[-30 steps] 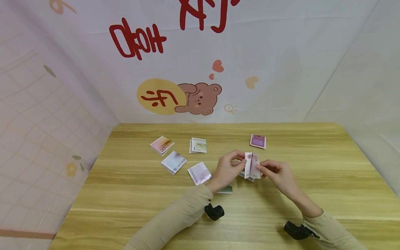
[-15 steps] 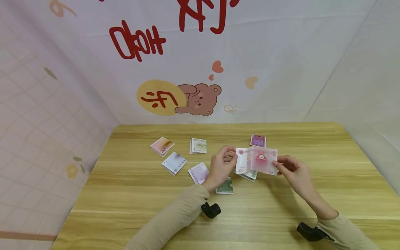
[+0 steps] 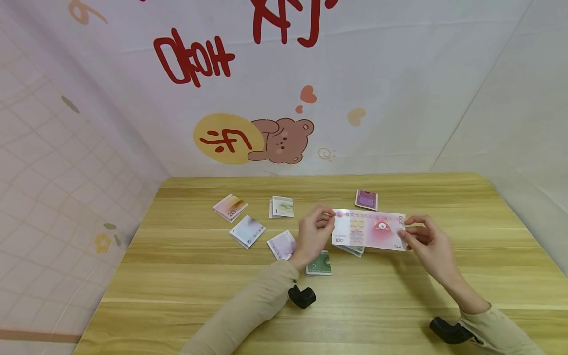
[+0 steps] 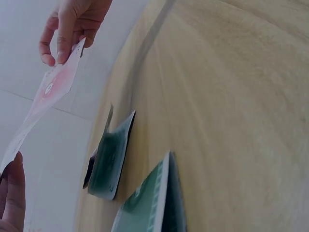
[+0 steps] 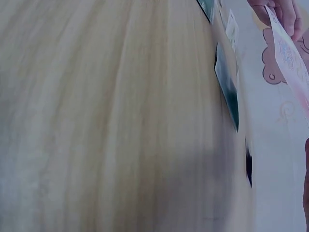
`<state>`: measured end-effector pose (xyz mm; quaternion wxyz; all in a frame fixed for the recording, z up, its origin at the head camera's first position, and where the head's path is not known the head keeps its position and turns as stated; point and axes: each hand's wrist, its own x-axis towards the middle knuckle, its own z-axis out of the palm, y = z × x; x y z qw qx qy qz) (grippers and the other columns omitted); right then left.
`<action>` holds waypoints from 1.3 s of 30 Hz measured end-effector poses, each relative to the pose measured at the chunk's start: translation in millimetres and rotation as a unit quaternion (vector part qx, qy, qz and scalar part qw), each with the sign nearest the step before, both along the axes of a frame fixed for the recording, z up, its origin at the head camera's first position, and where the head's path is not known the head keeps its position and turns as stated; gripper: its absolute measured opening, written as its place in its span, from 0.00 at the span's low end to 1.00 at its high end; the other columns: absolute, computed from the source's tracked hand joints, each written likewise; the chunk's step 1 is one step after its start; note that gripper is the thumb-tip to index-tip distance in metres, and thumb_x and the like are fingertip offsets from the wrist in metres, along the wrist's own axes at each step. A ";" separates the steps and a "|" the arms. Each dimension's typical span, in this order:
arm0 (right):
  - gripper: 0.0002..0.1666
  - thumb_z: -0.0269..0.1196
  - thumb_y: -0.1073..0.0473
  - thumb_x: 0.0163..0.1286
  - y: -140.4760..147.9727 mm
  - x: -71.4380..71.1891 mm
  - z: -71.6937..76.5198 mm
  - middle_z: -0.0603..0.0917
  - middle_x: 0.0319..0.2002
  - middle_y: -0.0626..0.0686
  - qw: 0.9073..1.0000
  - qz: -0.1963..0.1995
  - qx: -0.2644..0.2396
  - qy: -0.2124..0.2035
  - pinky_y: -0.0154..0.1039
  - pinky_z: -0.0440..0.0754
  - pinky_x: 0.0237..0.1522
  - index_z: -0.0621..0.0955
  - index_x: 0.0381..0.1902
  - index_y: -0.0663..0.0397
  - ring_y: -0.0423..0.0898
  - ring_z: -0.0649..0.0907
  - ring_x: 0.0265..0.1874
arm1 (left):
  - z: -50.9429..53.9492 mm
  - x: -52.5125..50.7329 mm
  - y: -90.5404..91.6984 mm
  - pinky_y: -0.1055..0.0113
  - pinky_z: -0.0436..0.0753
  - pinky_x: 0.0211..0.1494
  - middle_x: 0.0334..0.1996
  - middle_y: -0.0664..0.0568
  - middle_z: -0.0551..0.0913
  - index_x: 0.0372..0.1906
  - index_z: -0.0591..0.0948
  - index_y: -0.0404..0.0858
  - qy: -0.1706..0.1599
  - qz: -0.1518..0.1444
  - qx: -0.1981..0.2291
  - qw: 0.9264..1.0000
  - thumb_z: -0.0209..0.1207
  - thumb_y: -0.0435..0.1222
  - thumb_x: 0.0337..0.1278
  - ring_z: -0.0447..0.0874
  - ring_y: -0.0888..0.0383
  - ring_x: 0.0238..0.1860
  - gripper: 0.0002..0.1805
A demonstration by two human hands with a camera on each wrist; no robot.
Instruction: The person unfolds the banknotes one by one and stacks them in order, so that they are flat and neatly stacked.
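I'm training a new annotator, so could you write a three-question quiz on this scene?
1. What do the left hand and right hand hold between them?
2. True or false: the green 2 banknote lies folded on the table.
3. Fill in: in the head view, the folded 20 banknote lies to the ___ of the folded 1 banknote.

Key: 1. A pink 100 banknote. 2. True. 3. Left.

Place: indoor booth, apparently | backdrop with cartoon bear | wood-grain table
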<state>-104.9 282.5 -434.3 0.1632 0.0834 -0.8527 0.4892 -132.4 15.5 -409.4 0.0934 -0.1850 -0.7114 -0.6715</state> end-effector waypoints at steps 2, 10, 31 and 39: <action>0.13 0.64 0.73 0.62 3.8 -0.7 -2.9 0.85 0.30 0.59 1.000 -0.002 0.000 -0.001 0.29 0.80 0.23 0.76 0.45 0.66 0.33 0.83 0.26 | -7.4 -1.8 4.1 0.66 0.83 0.37 0.32 0.29 0.81 0.38 0.76 0.18 0.003 -0.007 0.001 1.000 0.54 0.15 0.56 0.83 0.36 0.32 0.05; 0.10 0.63 0.74 0.63 21.8 3.1 -13.8 0.85 0.31 0.48 1.000 -0.005 -0.005 -0.014 0.24 0.78 0.27 0.78 0.42 0.70 0.31 0.81 0.29 | -44.7 -7.2 26.1 0.72 0.82 0.34 0.40 0.40 0.86 0.38 0.79 0.27 -0.020 -0.034 0.000 0.999 0.57 0.17 0.55 0.85 0.50 0.31 0.07; 0.09 0.66 0.66 0.62 74.6 -5.8 -18.0 0.83 0.26 0.41 0.989 -0.057 0.097 -0.096 0.23 0.74 0.23 0.80 0.37 0.68 0.25 0.77 0.26 | -47.4 -5.3 87.5 0.84 0.76 0.35 0.35 0.48 0.86 0.44 0.84 0.32 -0.032 -0.036 -0.136 0.990 0.60 0.23 0.57 0.79 0.73 0.30 0.10; 0.10 0.66 0.63 0.63 88.6 -10.3 -18.4 0.84 0.28 0.50 0.980 -0.081 0.136 -0.119 0.23 0.71 0.25 0.81 0.38 0.67 0.24 0.74 0.27 | -55.9 -10.7 108.5 0.86 0.74 0.34 0.32 0.51 0.86 0.40 0.86 0.34 -0.056 -0.012 -0.172 0.983 0.62 0.23 0.54 0.79 0.74 0.29 0.10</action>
